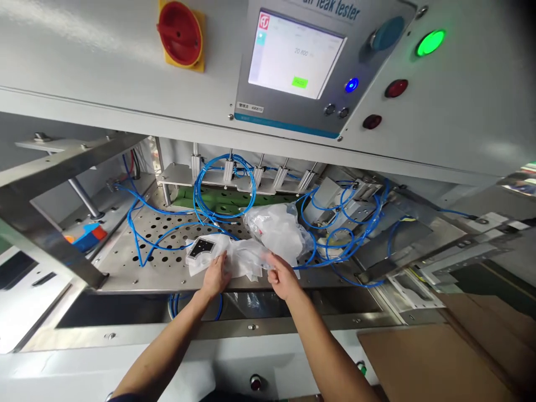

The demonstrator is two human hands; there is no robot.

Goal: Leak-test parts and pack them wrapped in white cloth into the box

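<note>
Poly bag [245,258] is lying on the near edge of the perforated steel plate [125,268], between the hands. Flat black-and-white moulded part [201,249] is seen at its left end, apparently inside the film. Left hand [215,274] is half-curled on the film just right of the part. Right hand [283,278] is curled at the bag's right end, with fingers and thumb close together on the film. Actual grip on either side cannot be told from this view. Second bagged bundle [278,229] is heaped just far of the right hand; contents cannot be made out.

Handling, as judged: film is soft, light and slippery, so sliding on steel is likely. Part looks stiff and fairly light, so hold is best taken on its body through the film, not on loose film. Plate edge is close under the hands, so overrun into the gap below is a risk. Blue pneumatic tubing [224,187] is looped across the far side and right, so snagging is possible there. Left part of the plate offers the most room, bounded by steel frame bar [46,223]. Overhead clearance is limited by leak tester panel [293,56].
</note>
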